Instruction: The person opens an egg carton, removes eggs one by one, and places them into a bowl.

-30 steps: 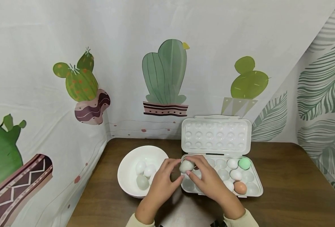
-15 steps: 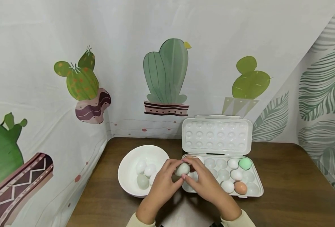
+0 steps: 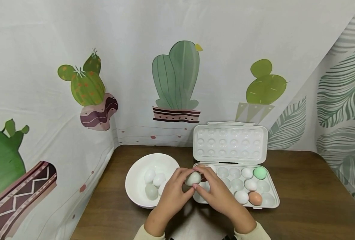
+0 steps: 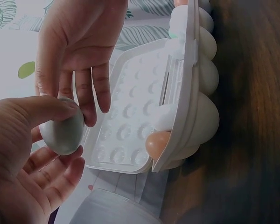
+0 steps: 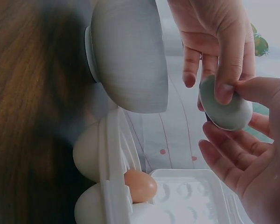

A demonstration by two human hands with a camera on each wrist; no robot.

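Note:
A pale grey-green egg [image 3: 193, 179] is held up between both hands, over the left end of the egg carton [image 3: 273, 196]. The left hand [image 3: 173, 191] pinches it from the left, thumb on the shell. From the other side the right hand [image 3: 216, 191] also grips it with thumb and fingers. In the left wrist view the egg [image 4: 64, 133] lies under the left thumb, fingers beneath. The right wrist view has both thumbs on the egg [image 5: 228, 112]. White eggs [image 3: 241, 197], a brown egg [image 3: 255, 198] and a green egg [image 3: 259, 173] sit in carton cups.
Left of the hands, a white bowl [image 3: 132, 190] holds several white eggs [image 3: 159, 180] and one grey-green egg [image 3: 151, 191]. The carton's lid [image 3: 230, 143] stands raised against the cactus-print cloth [image 3: 129, 83]. All of it is on a brown wooden table [image 3: 309, 193].
The right hand has brought the egg a little left, away from the carton, and the left hand has taken hold of it too. Over the last half second hardly anything moves.

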